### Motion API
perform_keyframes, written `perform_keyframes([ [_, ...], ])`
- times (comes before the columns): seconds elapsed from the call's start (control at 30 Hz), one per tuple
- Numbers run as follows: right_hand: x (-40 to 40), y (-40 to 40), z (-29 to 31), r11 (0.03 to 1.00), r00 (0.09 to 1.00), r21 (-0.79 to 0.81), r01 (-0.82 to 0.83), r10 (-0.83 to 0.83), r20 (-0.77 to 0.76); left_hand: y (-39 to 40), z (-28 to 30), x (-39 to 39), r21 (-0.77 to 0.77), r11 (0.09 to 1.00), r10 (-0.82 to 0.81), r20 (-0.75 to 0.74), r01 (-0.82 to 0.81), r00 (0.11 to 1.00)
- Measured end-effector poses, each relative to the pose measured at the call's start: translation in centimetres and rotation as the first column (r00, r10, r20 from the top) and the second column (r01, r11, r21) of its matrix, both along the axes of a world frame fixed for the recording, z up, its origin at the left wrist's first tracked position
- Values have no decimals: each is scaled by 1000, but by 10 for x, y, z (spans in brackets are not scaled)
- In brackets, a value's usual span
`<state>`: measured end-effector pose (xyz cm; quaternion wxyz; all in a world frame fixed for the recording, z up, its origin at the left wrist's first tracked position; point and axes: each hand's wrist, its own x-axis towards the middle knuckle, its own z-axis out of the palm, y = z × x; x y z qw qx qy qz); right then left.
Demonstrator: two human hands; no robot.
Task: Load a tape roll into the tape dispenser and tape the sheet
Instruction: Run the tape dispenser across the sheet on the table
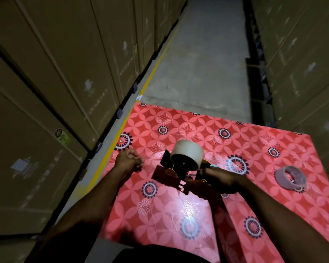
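A red flowered sheet (198, 215) covers the table in front of me. My right hand (219, 179) grips the handle of a tape dispenser (176, 176), which is held just above the sheet. A clear tape roll (187, 154) sits on the dispenser's hub. My left hand (128, 161) is to the left of the dispenser with its fingers pinched together, perhaps on the clear tape's end, which is too faint to make out. A second, greyish tape roll (291, 177) lies on the sheet at the right.
Tall stacks of cardboard boxes (46, 92) line the left side, and more boxes (302, 63) line the right. A concrete aisle (201, 63) with a yellow floor line (152, 73) runs ahead beyond the table's far edge.
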<state>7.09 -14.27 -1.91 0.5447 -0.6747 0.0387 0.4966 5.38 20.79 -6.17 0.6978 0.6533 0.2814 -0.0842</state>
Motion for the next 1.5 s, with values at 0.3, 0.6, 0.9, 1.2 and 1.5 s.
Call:
perform_keyframes([
  [0.3,14,1,-1,999,999,-24,-39,38,-35,8,-14,11,213,977,16,23,-21,1000],
  [0.6,12,4,-5,996,998,-79,-33,28,-56,6,-20,5,660,750,-159,95,57,983],
  [0.9,9,8,-10,997,990,-53,-57,50,-135,1,-30,-5,909,414,-376,120,50,919],
  [1.2,12,8,-19,994,989,-79,-79,69,-130,-10,-67,-38,905,-8,-689,-313,425,654],
  [1.5,11,8,-22,992,989,-97,-77,63,-137,-48,-65,-41,907,55,-721,-253,417,645],
])
